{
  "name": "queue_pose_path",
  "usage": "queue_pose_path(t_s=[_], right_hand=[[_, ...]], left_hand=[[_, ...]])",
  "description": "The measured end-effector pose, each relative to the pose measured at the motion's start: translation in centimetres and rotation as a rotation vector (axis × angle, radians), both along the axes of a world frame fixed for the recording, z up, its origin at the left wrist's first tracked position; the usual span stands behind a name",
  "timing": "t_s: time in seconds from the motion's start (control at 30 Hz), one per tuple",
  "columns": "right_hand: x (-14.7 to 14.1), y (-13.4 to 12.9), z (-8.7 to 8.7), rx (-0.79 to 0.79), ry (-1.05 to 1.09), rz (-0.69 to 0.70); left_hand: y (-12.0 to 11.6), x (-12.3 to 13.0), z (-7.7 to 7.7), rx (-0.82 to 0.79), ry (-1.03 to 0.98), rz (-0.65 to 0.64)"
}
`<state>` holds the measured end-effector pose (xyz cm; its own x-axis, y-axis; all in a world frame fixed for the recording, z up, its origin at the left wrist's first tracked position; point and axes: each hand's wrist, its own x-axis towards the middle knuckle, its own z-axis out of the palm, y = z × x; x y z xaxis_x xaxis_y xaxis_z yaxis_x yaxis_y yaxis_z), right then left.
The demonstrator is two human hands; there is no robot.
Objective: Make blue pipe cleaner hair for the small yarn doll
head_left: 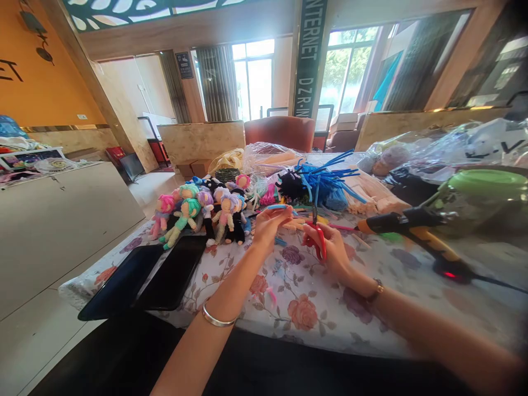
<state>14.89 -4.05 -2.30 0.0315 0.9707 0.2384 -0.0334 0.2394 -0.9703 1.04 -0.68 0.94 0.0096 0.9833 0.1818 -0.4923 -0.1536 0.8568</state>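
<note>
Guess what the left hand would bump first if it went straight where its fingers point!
Probably the red-handled scissors in the right hand, since the left hand points across toward them. Depth is unclear, so it might miss.

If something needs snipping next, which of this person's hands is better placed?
Probably the right hand: it holds the red-handled scissors, their blades pointing up. The left hand, to its left, has no scissors and seems occupied with a light-blue strip.
</note>
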Motion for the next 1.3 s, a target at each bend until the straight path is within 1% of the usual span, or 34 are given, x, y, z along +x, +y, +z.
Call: queue_pose_path(t_s=[0.1, 0.2, 0.33, 0.5, 0.73, 1.0, 1.3], right_hand=[[-0.03, -0.29, 0.27, 0.014, -0.111, 0.014], [-0.21, -0.62, 0.65, 0.004, -0.165, 0.035], [-0.5, -0.93, 0.99, 0.005, -0.214, 0.054], [-0.57, -0.77, 0.72, 0.019, -0.242, 0.079], [-0.4, -0.33, 0.03, 0.029, -0.248, 0.08], [-0.65, -0.59, 0.7, -0.01, -0.285, 0.064], [-0.56, -0.49, 0.3, 0.004, -0.302, 0.073]], left_hand=[[0.04, -0.07, 0.18, 0.0, -0.066, -0.033], [0.12, -0.08, 0.23, -0.006, -0.11, -0.086], [0.18, -0.09, 0.23, -0.01, -0.106, -0.131], [0.16, -0.12, 0.19, -0.01, -0.094, -0.153], [0.19, -0.03, 0.0, -0.01, -0.085, -0.14], [0.14, -0.08, 0.03, 0.0, -0.088, -0.128], [0.08, -0.14, 0.15, -0.003, -0.068, -0.12]])
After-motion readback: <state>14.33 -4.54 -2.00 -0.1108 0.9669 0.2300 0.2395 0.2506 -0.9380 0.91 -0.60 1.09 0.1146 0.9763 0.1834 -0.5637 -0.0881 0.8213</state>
